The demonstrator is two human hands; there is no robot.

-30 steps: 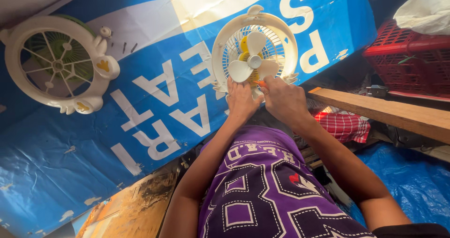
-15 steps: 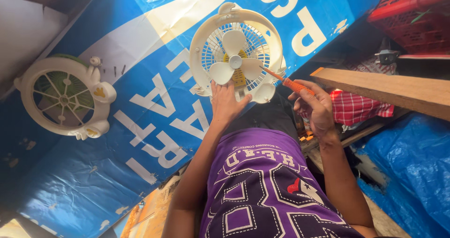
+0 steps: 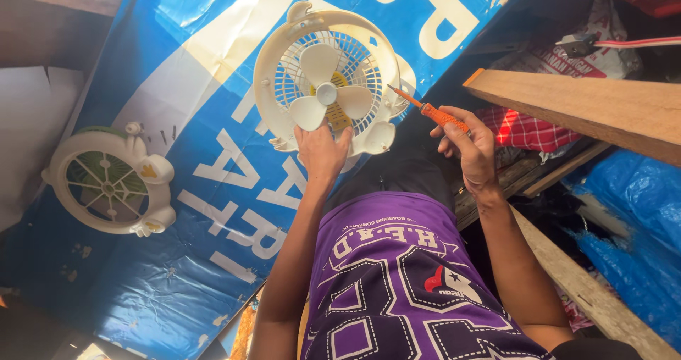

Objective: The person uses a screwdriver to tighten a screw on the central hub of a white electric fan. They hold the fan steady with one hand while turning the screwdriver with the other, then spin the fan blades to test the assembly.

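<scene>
Orange screwdriver in right hand, beside fan rim.

Two cream fan housings, one orange screwdriver, two wooden planks — one blue tarp.

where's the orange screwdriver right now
In the head view the orange screwdriver is right of centre, held in the right hand, its tip at the right rim of the cream fan.

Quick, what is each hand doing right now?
Left hand: holds the lower edge of the cream fan, fingers on it.
Right hand: closed around the orange screwdriver, tip at the fan's rim.
</scene>
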